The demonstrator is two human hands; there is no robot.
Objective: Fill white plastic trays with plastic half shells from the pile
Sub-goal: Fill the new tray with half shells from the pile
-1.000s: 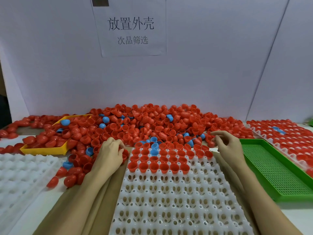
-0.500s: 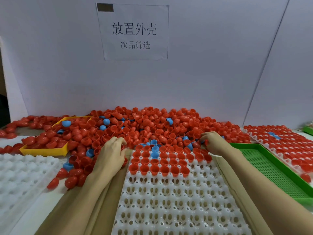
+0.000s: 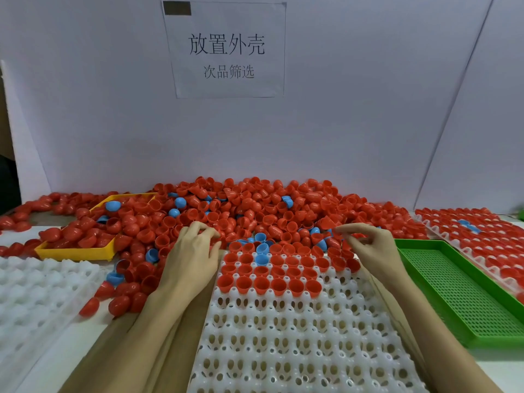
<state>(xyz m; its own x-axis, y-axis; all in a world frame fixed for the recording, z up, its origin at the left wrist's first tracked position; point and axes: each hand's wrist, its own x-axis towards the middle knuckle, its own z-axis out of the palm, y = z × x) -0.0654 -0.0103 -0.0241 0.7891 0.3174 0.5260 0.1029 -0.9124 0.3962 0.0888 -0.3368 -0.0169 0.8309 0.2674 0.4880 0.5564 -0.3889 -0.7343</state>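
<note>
A white plastic tray (image 3: 297,336) lies in front of me. Its far rows hold red half shells (image 3: 278,285) and a few blue ones (image 3: 261,258); the near rows are bare. Behind it spreads the pile of red and blue half shells (image 3: 255,202). My left hand (image 3: 192,251) rests at the tray's far left corner with its fingers curled down into the pile; what they hold is hidden. My right hand (image 3: 371,245) hovers over the tray's far right corner, and its thumb and forefinger pinch a red half shell (image 3: 327,222).
A yellow tray (image 3: 76,252) with shells sits at the left in the pile. Another white tray (image 3: 34,287) lies at the near left. A green mesh tray (image 3: 453,293) is on the right, with a filled tray (image 3: 487,234) beyond it. A white wall with a paper sign (image 3: 226,49) closes the back.
My right hand has lifted out of the pile and drawn back to the right with a red shell between its fingertips. My left hand has stayed in place.
</note>
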